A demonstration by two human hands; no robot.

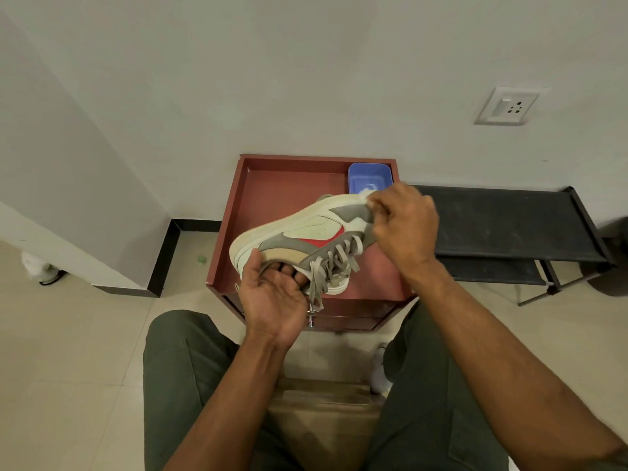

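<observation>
Two hands grip one sneaker above the counter.
Left hand grips its collar; right hand closes around its toe.

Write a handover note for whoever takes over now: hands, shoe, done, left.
Left hand: fingers inside the opening of the white, grey and red lace-up sneaker, holding it on its side above the reddish-brown wooden cabinet top.
Right hand: at the toe, pinching what looks like a small white cloth.
Blue plastic tray: back right corner of the cabinet top.
Done: sneaker lifted, cloth at the toe.
Left, probably: wipe the rest of the upper and the sole; the laces hang loose.
</observation>
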